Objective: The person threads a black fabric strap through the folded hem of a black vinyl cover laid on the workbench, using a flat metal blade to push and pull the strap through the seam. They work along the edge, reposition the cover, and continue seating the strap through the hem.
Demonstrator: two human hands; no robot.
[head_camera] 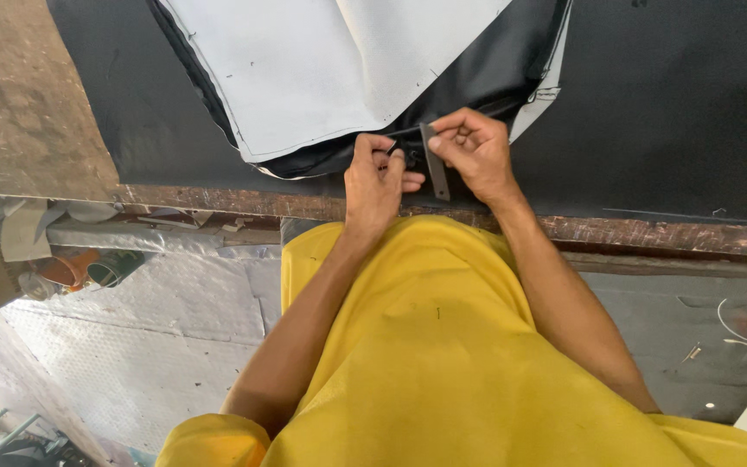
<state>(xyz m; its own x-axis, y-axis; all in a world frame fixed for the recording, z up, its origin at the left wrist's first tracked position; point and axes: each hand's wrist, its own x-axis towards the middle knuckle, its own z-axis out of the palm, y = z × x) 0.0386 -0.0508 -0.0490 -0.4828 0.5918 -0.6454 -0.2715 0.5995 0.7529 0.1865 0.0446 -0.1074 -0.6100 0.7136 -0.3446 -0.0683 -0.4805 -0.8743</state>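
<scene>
Two hands are working close together at the near edge of the worktop [36, 104], just above our yellow shirt [443, 346]. With our left hand [375, 183] we are pinching a small dark piece at the edge of the black fabric [486, 73], fingers curled shut around it. With our right hand [475, 152] we are gripping a short flat grey strip [435, 164] between thumb and fingertips; the strip is hanging almost upright, tilted a little, with its lower end reaching toward the worktop's edge. The two hands are nearly touching, the strip lying between them. The black fabric is folding over itself on a black sheet [676, 104] that is covering the worktop, and a white lining [304, 69] is lying face up just beyond our hands. Below the worktop, to our left, grey quilted sheeting [131, 346] is spreading across the floor.
</scene>
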